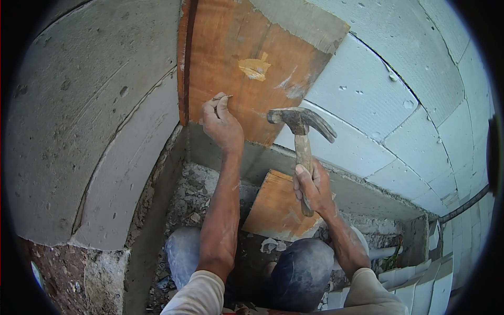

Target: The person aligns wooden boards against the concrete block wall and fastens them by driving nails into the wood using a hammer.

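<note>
My right hand (315,186) is wrapped round the wooden handle of a claw hammer (300,122). The hammer stands upright, its worn metal head at the top with the claw pointing right. My left hand (223,123) is closed in a pinch in front of an orange-brown plywood board (231,58). A short, thin nail (229,96) sticks out from its fingertips, mostly hidden. Whether the nail touches the board, I cannot tell. The board leans in the wall corner, with a torn pale patch (254,68) on its face and grey cement along its upper right.
A smaller plywood piece (278,207) lies below the hammer, near my knees (304,273). Grey block walls rise on the left (94,121) and right (367,100). Rubble (194,191) covers the ground; a pale pipe (383,253) and stacked white pieces (420,283) sit lower right.
</note>
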The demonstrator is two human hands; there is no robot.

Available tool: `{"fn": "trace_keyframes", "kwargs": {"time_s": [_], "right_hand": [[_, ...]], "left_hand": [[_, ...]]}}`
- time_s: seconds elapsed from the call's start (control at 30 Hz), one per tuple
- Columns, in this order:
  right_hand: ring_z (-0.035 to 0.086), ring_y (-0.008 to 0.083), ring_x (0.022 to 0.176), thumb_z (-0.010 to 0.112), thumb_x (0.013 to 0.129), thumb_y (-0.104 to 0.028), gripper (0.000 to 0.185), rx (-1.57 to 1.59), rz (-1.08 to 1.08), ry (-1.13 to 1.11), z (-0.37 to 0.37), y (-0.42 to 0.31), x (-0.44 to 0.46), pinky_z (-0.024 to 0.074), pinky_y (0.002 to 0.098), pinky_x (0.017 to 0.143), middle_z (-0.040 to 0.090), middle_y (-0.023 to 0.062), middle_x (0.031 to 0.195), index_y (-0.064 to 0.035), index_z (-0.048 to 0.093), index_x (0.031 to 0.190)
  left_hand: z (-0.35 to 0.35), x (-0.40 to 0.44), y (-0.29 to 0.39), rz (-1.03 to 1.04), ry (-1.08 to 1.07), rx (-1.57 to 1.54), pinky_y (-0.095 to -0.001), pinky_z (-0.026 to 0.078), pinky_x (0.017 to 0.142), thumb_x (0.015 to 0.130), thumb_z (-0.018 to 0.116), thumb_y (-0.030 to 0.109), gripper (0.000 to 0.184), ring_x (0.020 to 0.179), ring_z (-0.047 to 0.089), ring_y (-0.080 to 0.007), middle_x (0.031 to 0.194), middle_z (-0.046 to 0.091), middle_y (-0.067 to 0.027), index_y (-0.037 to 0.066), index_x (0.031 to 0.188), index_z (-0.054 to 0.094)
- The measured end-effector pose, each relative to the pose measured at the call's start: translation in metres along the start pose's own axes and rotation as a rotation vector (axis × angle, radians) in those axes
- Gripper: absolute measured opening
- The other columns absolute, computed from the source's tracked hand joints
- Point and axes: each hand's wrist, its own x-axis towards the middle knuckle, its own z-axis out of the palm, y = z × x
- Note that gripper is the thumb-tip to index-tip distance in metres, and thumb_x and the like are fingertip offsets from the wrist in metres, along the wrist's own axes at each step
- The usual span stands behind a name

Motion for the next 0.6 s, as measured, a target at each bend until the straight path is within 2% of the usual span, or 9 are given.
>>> {"fn": "trace_keyframes", "kwargs": {"time_s": [0.07,0.1,0.17,0.23,0.3,0.37,0.4,0.47,0.6], "right_hand": [[0.061,0.0146,0.051,0.061,0.11,-0.027,0.029,-0.24,-0.057,-0.024,-0.002,-0.017,0.01,0.0455,0.0341,0.048,0.062,0.0059,0.067,0.0017,0.059,0.112],[0.061,0.0146,0.051,0.061,0.11,-0.027,0.029,-0.248,-0.054,-0.025,-0.003,-0.029,0.016,0.0455,0.0341,0.048,0.062,0.0059,0.067,0.0017,0.059,0.112],[0.063,0.0181,0.052,0.065,0.108,-0.026,0.03,-0.525,-0.165,-0.086,-0.002,-0.051,0.029,0.0478,0.0384,0.051,0.066,0.0109,0.067,0.0026,0.061,0.113],[0.064,0.0204,0.053,0.067,0.106,-0.025,0.029,-0.546,-0.257,-0.098,0.001,-0.065,0.042,0.049,0.0394,0.053,0.066,0.0132,0.068,0.0026,0.061,0.116],[0.066,0.0226,0.055,0.068,0.105,-0.023,0.029,-0.561,-0.354,-0.115,0.01,-0.082,0.051,0.0503,0.0404,0.054,0.067,0.0154,0.069,0.0027,0.061,0.118],[0.069,0.0256,0.059,0.071,0.103,-0.018,0.027,-0.53,-0.646,-0.059,0.02,-0.102,0.054,0.0513,0.0403,0.056,0.067,0.0167,0.07,0.0026,0.061,0.117],[0.069,0.0256,0.059,0.071,0.103,-0.018,0.027,-0.531,-0.641,-0.058,0.022,-0.108,0.055,0.0513,0.0403,0.056,0.067,0.0167,0.07,0.0026,0.061,0.117],[0.071,0.0311,0.062,0.073,0.101,-0.015,0.029,-0.567,-0.795,-0.058,0.027,-0.115,0.058,0.0526,0.0416,0.057,0.067,0.0172,0.07,0.0034,0.059,0.119],[0.071,0.0348,0.062,0.074,0.1,-0.014,0.032,-0.599,-0.781,-0.108,0.029,-0.094,0.074,0.0534,0.0422,0.057,0.066,0.0169,0.068,0.0045,0.057,0.119]], "left_hand": [[0.0,0.001,-0.002,0.057,-0.012,0.044,-0.0363,0.057,0.091,0.103,0.067,0.005,0.01,0.101,0.072,-0.0232,0.108,0.076,-0.012,-0.004,0.106,0.071],[0.0,0.0,-0.003,0.116,-0.027,0.09,-0.0368,0.057,0.089,0.103,0.067,0.005,0.01,0.1,0.072,-0.0245,0.109,0.076,-0.0123,-0.004,0.105,0.071],[0.002,-0.002,-0.002,0.151,-0.02,0.097,-0.038,0.057,0.088,0.102,0.068,0.005,0.009,0.1,0.072,-0.0261,0.108,0.075,-0.0124,-0.003,0.104,0.071],[0.003,-0.003,-0.001,0.191,-0.011,0.107,-0.0391,0.058,0.087,0.101,0.068,0.005,0.008,0.099,0.072,-0.0277,0.108,0.074,-0.0125,-0.003,0.104,0.072],[0.007,-0.006,-0.001,0.343,-0.003,0.147,-0.041,0.057,0.085,0.101,0.068,0.004,0.007,0.097,0.072,-0.0301,0.104,0.072,-0.0129,-0.002,0.102,0.071],[0.009,-0.004,-0.003,0.328,0.007,0.15,-0.0414,0.057,0.084,0.101,0.068,0.004,0.006,0.097,0.071,-0.0302,0.103,0.071,-0.0128,-0.001,0.102,0.071],[0.009,-0.003,-0.002,0.317,0.01,0.151,-0.0417,0.056,0.084,0.101,0.067,0.003,0.006,0.096,0.071,-0.0304,0.102,0.071,-0.0128,-0.001,0.101,0.07],[0.008,-0.001,0.003,0.281,-0.003,0.141,-0.0431,0.056,0.084,0.1,0.066,0.001,0.005,0.096,0.071,-0.0325,0.103,0.07,-0.0141,-0.001,0.101,0.07],[0.005,0.001,0.004,0.235,-0.017,0.191,-0.0459,0.055,0.083,0.1,0.068,0.004,0.005,0.096,0.07,-0.0339,0.099,0.07,-0.0143,-0.001,0.1,0.07]]}}
